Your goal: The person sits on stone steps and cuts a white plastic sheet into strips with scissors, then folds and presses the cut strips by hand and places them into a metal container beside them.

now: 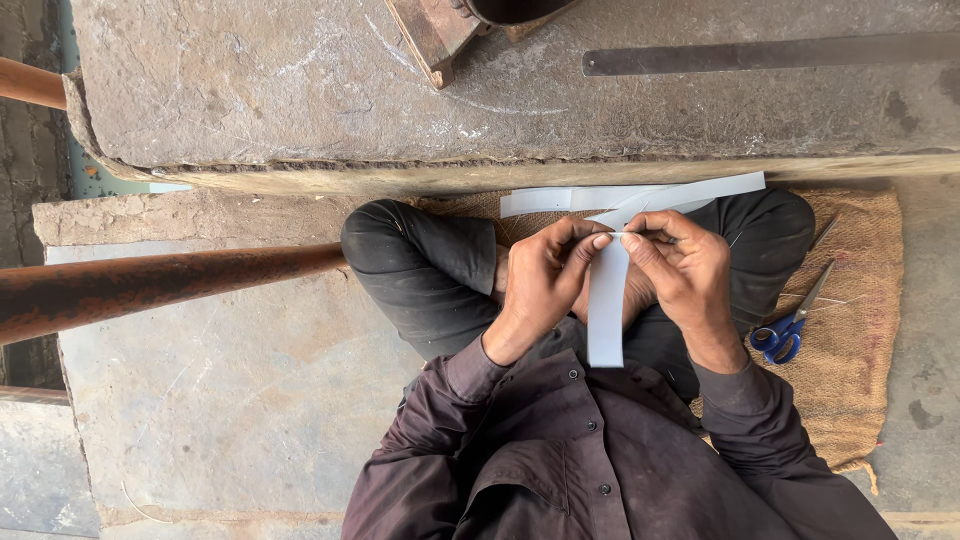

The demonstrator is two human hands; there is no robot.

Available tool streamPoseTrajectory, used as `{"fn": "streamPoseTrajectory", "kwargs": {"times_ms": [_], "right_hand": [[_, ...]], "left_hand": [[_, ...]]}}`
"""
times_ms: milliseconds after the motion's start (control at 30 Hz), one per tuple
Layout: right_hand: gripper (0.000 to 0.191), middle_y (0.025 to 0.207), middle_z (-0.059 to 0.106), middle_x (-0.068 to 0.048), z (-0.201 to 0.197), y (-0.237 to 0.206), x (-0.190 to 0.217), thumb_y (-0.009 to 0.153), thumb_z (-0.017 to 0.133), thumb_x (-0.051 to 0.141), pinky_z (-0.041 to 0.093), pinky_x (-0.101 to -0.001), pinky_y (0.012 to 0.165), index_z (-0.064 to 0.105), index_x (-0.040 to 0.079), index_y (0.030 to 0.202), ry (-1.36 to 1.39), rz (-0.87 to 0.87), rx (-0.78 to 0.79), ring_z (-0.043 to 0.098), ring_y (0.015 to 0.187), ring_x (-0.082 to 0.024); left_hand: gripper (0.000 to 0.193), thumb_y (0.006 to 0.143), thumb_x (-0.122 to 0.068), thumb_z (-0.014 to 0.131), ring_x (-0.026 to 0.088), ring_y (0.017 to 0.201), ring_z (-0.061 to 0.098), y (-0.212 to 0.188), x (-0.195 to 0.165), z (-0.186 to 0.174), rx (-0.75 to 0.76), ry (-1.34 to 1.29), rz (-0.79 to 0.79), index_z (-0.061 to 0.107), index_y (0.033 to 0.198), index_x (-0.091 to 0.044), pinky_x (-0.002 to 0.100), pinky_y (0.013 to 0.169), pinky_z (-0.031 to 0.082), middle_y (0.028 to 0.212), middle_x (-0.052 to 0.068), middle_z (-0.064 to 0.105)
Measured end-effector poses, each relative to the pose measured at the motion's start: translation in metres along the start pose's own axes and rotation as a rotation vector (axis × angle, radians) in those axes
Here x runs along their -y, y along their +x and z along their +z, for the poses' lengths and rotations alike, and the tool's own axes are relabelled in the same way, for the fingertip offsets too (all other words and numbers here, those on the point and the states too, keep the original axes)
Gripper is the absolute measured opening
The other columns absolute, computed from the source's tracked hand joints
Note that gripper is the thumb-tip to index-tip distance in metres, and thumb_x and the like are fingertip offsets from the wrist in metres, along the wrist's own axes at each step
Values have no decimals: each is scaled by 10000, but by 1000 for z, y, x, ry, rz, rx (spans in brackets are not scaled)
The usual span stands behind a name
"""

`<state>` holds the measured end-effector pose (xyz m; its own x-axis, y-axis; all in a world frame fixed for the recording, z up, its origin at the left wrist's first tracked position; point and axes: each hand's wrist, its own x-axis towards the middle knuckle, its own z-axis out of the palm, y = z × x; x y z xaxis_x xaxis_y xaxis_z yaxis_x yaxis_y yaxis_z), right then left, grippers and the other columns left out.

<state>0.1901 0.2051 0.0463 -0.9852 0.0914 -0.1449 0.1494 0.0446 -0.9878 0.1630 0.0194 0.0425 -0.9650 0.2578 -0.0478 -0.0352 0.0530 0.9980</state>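
We pinch a flat, smooth white strip (607, 300) with both left hand (545, 275) and right hand (685, 265) fingers; blue-handled scissors (790, 325) lie on coarse burlap (850, 380) at 3 o'clock

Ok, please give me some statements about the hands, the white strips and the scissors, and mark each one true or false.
1. Both hands, left hand and right hand, pinch a white strip that hangs down between them. True.
2. The scissors have red handles. False: the handles are blue.
3. The scissors lie on the burlap mat, apart from the right hand. True.
4. The right hand holds the scissors. False: it holds the strip.
5. A long dark metal bar lies on the stone slab. True.
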Motion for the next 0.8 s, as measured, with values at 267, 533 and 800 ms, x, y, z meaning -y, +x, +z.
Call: {"fn": "streamPoseTrajectory", "kwargs": {"times_ms": [267, 533, 800], "right_hand": [[156, 964, 722, -62, 3, -6, -7, 1009, 723, 75, 511, -219, 805, 716, -49, 1102, -24, -30, -39, 625, 877, -75], [296, 958, 744, -109, -6, -29, -26, 860, 764, 95, 585, -285, 800, 704, -15, 1128, -108, 139, 254, 713, 859, -153], [137, 1024, 731, -127, -54, -17, -5, 1021, 753, 35, 576, -296, 903, 702, -49, 1116, 175, -135, -245, 708, 923, -169]], "left_hand": [[204, 1050, -153, 648, 95, 873, 710, 3, 19, -3, 85, -218, -121, 728, 1107, 25, 250, 804, 602, 943, 73, 767], [250, 1036, -188, 673, 103, 918, 696, 6, 23, -9, -172, -337, -67, 720, 1164, 22, 261, 831, 593, 1001, 66, 757], [339, 1055, -228, 630, 141, 1189, 641, 0, 5, -32, -41, -284, -53, 639, 1308, -2, 289, 1039, 516, 1234, 55, 689]]}}
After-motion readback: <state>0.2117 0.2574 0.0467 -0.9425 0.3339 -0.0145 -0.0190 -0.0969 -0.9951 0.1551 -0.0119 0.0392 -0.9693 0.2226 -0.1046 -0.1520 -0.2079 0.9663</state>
